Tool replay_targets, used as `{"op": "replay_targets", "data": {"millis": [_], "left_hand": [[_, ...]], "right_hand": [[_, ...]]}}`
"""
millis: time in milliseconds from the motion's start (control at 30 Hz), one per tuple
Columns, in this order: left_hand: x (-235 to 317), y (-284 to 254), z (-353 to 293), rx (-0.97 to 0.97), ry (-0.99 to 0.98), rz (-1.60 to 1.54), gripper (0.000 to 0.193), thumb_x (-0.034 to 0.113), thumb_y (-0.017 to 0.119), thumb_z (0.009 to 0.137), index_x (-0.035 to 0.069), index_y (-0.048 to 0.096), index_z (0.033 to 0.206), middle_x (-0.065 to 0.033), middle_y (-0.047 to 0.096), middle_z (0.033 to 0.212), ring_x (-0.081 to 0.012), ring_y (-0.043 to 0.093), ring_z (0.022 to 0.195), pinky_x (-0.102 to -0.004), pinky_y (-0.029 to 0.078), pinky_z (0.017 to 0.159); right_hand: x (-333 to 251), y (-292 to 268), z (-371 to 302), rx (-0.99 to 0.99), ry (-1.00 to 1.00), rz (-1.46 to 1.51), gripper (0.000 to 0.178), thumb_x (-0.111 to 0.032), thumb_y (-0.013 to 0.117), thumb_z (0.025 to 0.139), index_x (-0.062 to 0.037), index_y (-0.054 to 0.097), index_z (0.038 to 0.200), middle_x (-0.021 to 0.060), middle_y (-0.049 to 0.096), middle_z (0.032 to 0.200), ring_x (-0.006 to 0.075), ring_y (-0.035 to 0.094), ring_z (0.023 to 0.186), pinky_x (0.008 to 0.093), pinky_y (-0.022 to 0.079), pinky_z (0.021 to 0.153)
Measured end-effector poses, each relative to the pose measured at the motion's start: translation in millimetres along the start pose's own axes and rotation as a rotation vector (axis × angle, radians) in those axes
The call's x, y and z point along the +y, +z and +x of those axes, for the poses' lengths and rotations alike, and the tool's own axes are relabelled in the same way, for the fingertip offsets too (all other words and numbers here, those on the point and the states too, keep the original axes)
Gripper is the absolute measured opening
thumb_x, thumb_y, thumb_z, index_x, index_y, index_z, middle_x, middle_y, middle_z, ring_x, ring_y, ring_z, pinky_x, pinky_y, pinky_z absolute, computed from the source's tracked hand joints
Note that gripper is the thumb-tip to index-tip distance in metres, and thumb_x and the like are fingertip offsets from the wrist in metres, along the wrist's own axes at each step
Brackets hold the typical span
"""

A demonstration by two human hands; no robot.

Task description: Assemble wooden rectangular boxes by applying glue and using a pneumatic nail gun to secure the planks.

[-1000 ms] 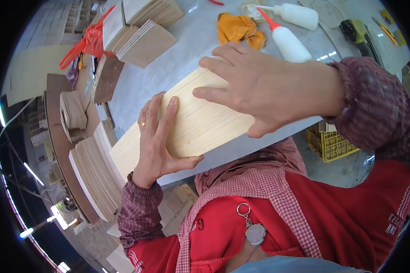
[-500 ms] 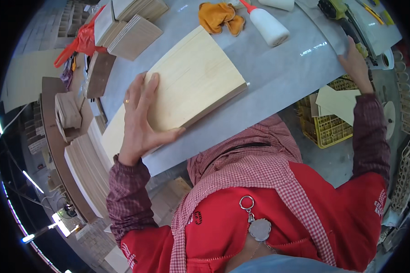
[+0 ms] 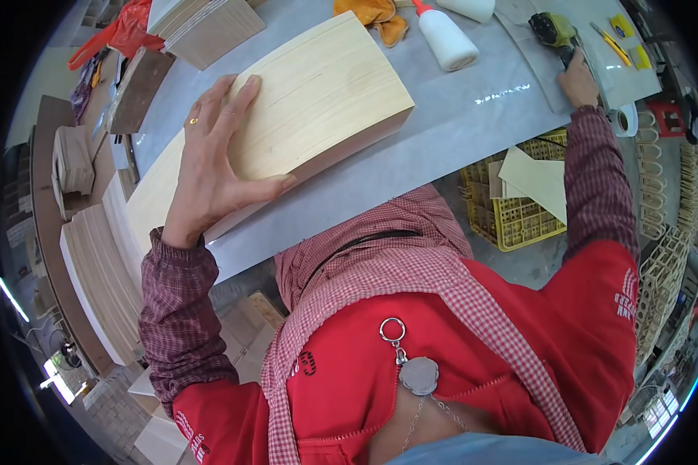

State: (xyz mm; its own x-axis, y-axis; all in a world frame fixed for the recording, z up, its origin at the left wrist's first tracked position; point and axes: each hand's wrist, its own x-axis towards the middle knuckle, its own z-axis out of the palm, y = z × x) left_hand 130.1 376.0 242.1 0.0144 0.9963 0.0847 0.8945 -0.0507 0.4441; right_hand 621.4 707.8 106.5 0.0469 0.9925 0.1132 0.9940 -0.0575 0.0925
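Note:
A thick, pale wooden block [image 3: 326,101] with a curved far edge lies slantwise on the grey tabletop. My left hand [image 3: 217,159] spans it, fingers spread over its far edge and thumb along its near edge. At the table's right side, my right hand [image 3: 580,82] is closed around the black handle of a nail gun [image 3: 552,29] with a yellow-green head. The gun's lower part is partly hidden by the hand. A white squeeze bottle [image 3: 450,43] with a red nozzle lies between block and gun, next to an orange glove [image 3: 368,11].
Stacked wooden boards [image 3: 217,35] stand at the back left beside a red plastic bag [image 3: 124,31]. More curved pieces [image 3: 97,279] are piled at left. Under the table's right edge sits a yellow crate [image 3: 512,225] with thin panels. Yellow tools [image 3: 611,45] and a tape roll [image 3: 623,120] lie far right.
My right hand has moved from the table's right edge onto the nail gun and closed around its handle. My left hand stays on the block. The whole view has shifted.

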Motion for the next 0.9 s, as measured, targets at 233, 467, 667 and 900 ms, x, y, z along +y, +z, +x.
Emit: {"op": "replay_targets", "data": {"millis": [233,467,667,900], "left_hand": [[1.2,2.6,-1.2,0.029,0.010,0.030,0.103,0.047,0.082,0.048,0.017,0.044,0.139,-0.0197,0.035,0.141,-0.0400,0.036,0.125,-0.0525,0.030,0.104],[-3.0,1.3,-0.3,0.010,0.017,0.038,0.106,0.044,0.083,0.046,0.021,0.042,0.140,-0.0163,0.031,0.145,-0.0397,0.032,0.129,-0.0552,0.031,0.105],[-4.5,2.3,0.0,0.024,0.026,0.013,0.106,0.044,0.083,0.045,0.020,0.042,0.140,-0.0168,0.033,0.144,-0.0397,0.032,0.129,-0.0555,0.030,0.105],[-2.1,1.1,0.9,0.016,0.036,0.029,0.107,0.044,0.082,0.044,0.020,0.042,0.141,-0.0170,0.033,0.144,-0.0404,0.032,0.129,-0.0550,0.029,0.106]], "right_hand": [[-5.3,-53.9,-5.6,-0.016,-0.136,0.069,0.045,-0.026,0.057,0.077,-0.0021,0.050,0.114,0.0199,0.064,0.091,0.0337,0.064,0.083,0.0410,0.050,0.073],[-43.3,-215.6,-101.5,-0.366,-0.246,0.949,0.031,-0.013,0.057,0.073,0.0032,0.053,0.100,0.0057,0.056,0.067,0.0097,0.046,0.049,0.0211,0.037,0.044],[-120.2,-277.2,-140.4,-0.504,-0.479,0.731,0.034,-0.011,0.062,0.073,0.0042,0.055,0.102,0.0032,0.055,0.063,0.0092,0.046,0.046,0.0191,0.035,0.041],[-161.5,-295.9,-144.0,-0.705,-0.531,0.678,0.041,-0.018,0.074,0.072,0.0040,0.059,0.103,0.0032,0.057,0.063,0.0075,0.044,0.041,0.0184,0.034,0.038]]}}
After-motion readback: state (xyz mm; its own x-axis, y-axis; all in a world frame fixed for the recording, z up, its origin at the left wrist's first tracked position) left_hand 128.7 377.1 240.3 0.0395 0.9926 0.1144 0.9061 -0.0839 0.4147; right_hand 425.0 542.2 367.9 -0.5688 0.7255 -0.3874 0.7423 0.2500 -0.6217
